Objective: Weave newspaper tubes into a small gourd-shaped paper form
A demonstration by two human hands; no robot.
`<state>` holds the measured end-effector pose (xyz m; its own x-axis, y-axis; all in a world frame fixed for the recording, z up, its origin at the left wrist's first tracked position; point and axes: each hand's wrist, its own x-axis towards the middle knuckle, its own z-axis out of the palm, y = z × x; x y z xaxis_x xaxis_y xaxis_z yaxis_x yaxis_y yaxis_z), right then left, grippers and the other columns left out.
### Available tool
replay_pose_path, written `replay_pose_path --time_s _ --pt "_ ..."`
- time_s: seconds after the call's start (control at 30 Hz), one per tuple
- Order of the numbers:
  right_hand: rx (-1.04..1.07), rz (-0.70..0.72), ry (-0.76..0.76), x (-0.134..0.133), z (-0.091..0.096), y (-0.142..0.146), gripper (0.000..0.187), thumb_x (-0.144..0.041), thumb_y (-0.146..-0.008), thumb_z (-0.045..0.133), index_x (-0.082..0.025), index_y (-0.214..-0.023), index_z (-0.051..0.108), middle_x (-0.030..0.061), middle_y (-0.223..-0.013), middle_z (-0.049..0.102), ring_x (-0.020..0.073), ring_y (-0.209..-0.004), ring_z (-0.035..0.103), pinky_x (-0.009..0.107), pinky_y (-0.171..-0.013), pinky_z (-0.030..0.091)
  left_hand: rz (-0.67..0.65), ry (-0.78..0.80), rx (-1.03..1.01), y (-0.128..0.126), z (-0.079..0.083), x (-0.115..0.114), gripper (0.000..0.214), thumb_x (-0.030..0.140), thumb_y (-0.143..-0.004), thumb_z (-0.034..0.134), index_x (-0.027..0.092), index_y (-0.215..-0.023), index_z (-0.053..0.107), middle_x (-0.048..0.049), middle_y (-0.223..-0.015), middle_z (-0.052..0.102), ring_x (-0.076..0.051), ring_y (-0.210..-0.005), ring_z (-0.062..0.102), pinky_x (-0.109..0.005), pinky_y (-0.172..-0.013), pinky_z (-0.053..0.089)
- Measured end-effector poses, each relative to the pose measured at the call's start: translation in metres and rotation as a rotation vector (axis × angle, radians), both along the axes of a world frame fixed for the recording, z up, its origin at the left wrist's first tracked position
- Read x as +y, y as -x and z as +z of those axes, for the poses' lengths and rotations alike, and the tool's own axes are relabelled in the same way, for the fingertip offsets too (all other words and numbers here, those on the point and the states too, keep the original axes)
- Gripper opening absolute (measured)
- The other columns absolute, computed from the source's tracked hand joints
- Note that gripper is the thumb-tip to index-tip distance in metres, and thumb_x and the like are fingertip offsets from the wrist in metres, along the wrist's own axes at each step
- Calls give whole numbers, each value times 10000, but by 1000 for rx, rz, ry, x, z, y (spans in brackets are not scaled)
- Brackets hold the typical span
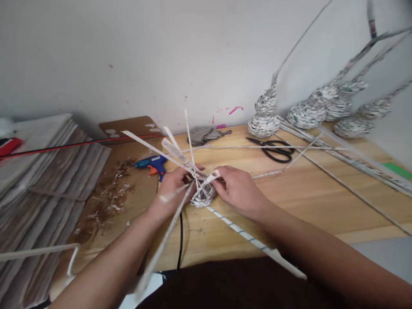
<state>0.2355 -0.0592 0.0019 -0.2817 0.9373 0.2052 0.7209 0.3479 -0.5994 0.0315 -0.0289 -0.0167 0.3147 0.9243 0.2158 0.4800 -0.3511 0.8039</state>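
Note:
Between my hands, low over the wooden table, is a small round woven paper piece (203,196), with several rolled paper strips (234,226) sticking out of it in all directions. My left hand (174,189) is closed around its left side, the fingertips partly hidden behind the strips. On the right, my right hand (236,189) pinches a white paper strip (210,177) at the upper edge of the weave. One long paper tube (270,174) runs out to the right from behind my right hand.
A blue hot glue gun (154,165) lies left, near paper scraps (116,197). Black scissors (273,148) and a grey cloth-like item (206,135) lie behind. Gourd-shaped woven pieces (264,116) stand by the wall. Stacked newspapers (41,193) fill the left; long paper tubes (347,154) lie right.

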Motion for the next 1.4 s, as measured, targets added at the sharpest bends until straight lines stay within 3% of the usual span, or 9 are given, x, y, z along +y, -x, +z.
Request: replay_pose_path --time_s 0.13,0.33,0.5,0.77,1.1,1.23,1.4 --pt "72 19 33 -1 -2 1 105 -216 -928 601 -183 -957 697 50 -895 698 175 -805 613 286 -748 422 -13 12 -27 -3 1 1 215 286 -840 701 166 -1016 730 -57 -937 780 -206 -850 739 -319 -798 600" --pt "20 23 40 -1 0 3 166 -230 -945 585 -190 -941 746 43 -825 663 165 -746 591 282 -721 414 -10 -54 -77 -3 -4 0 186 270 -847 700 196 -1010 751 -51 -996 780 -219 -918 734 -355 -883 595" --pt "-75 24 -55 -1 -3 4 179 -232 -952 569 -182 -872 722 51 -825 659 175 -772 576 285 -728 402 7 -96 17 1 -5 -1 216 260 -852 694 223 -1057 751 -58 -1063 777 -243 -988 729 -388 -929 585" --pt "-176 55 -150 -4 -6 4 165 -223 -958 523 -175 -929 677 85 -910 664 209 -847 554 313 -757 396 6 -93 7 -1 -3 -2 190 266 -867 671 206 -1030 748 -69 -1023 778 -243 -970 732 -384 -901 595" --pt "15 -39 -3 1 -4 6 79 -182 -875 608 -191 -866 687 45 -857 680 174 -785 579 281 -706 381 -4 -127 63 -2 1 -3 184 276 -880 645 207 -1009 758 -78 -1022 777 -253 -974 724 -372 -856 586" --pt "-41 -32 -44 0 -4 7 84 -194 -877 596 -181 -868 678 56 -858 676 184 -796 579 289 -705 378 -31 -139 160 -3 9 -4 174 229 -892 599 189 -918 766 -78 -914 773 -240 -882 719 -356 -799 569" --pt "-99 0 -109 -3 -6 6 108 -187 -900 550 -176 -917 656 68 -889 668 195 -830 577 293 -720 386 -54 -139 206 -4 12 -4 185 201 -905 575 185 -921 759 -76 -927 762 -229 -884 705 -344 -808 549"
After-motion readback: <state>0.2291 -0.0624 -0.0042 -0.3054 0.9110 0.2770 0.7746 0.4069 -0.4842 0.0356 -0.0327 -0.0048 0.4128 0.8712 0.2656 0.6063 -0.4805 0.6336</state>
